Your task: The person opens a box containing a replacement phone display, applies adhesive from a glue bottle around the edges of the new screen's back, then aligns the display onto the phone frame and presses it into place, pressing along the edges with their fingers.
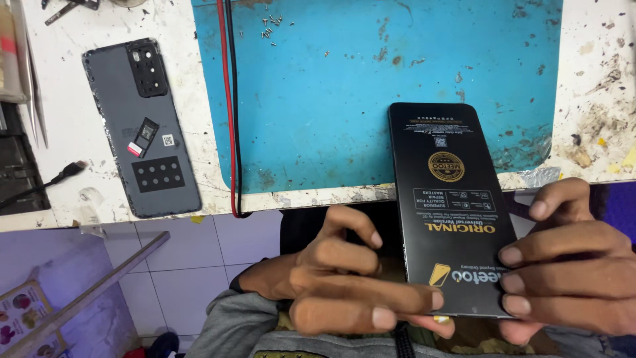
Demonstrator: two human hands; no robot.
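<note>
1. worn white workbench (79,152), chipped and stained, runs across the top of the view, with pale floor tiles (179,265) showing below its front edge.
2. blue rubber repair mat (331,99), scuffed and spotted, covers the middle of the bench; a red and black cable pair (228,99) runs down its left edge and over the bench front.
3. black flat rectangular phone display panel with a printed protective film (447,205) is held over the bench's front edge, its far end above the mat and its near end over the person's lap. it looks thin, light, stiff and breakable, with a slick film face, so the long side edges are the safest place to hold it.
4. grey phone back cover with a black camera block (142,129) lies flat on the bare bench, well apart from the panel.
5. left hand (344,278) is curled on the panel's near left corner, fingers on top and thumb beneath.
6. right hand (570,265) clasps the right edge, fingers folded onto the face.
7. small loose silver screws (268,26) sit scattered at the mat's far edge.
</note>
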